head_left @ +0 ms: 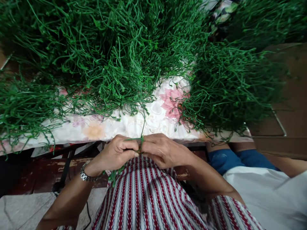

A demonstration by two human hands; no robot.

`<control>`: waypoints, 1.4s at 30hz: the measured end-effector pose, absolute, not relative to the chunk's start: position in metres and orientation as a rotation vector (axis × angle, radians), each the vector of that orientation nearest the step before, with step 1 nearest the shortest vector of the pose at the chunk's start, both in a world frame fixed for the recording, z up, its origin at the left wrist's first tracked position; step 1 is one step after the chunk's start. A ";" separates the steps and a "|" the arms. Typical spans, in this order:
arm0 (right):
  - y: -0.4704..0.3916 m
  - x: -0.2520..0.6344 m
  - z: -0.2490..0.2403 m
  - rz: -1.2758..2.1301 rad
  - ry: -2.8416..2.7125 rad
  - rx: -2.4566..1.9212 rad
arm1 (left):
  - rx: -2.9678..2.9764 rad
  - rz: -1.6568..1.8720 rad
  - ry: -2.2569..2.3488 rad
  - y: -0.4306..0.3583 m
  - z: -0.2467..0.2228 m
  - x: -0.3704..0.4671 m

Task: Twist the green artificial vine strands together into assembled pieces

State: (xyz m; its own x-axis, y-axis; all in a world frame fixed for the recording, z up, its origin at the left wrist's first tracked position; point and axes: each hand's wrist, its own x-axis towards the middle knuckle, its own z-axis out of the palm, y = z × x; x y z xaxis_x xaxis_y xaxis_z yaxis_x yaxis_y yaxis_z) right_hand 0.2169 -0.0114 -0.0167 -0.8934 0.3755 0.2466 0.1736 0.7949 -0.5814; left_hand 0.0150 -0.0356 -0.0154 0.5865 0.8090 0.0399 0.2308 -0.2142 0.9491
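Note:
My left hand (117, 152) and my right hand (165, 150) meet at the table's near edge, fingertips pinched close together. Between them is a thin green stem (143, 126), which rises from the pinch toward the pile; it looks like plastic greenery. A short piece of it lies sideways across the fingers of both hands. More green sprigs (115, 175) hang below my left hand, above the striped clothing. Exactly how the stems join between the fingertips is hidden.
A large heap of green stems (115, 48) covers the flowered tablecloth (124, 126). Another pile (232, 86) lies at right beside a cardboard box (292, 105). A person in blue shorts (222, 159) sits close on the right. Under the table runs a dark wooden bar (35, 175).

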 end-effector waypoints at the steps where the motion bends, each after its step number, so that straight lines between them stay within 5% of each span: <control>1: -0.012 0.220 -0.014 0.820 -2.658 -0.406 | 1.735 0.665 0.853 -0.036 -0.015 0.011; 12: -0.019 0.241 -0.001 0.880 -2.207 -0.723 | 1.554 1.032 1.120 -0.031 -0.014 0.019; 21: -0.031 0.201 -0.032 0.335 -2.045 -1.002 | 1.096 1.285 1.107 -0.033 -0.031 0.055; 34: -0.034 0.202 -0.050 0.300 -2.163 -1.130 | 0.640 1.259 1.038 -0.031 -0.035 0.076; 42: -0.030 0.210 -0.039 0.840 -2.033 -0.960 | 0.583 1.216 1.024 -0.026 -0.031 0.077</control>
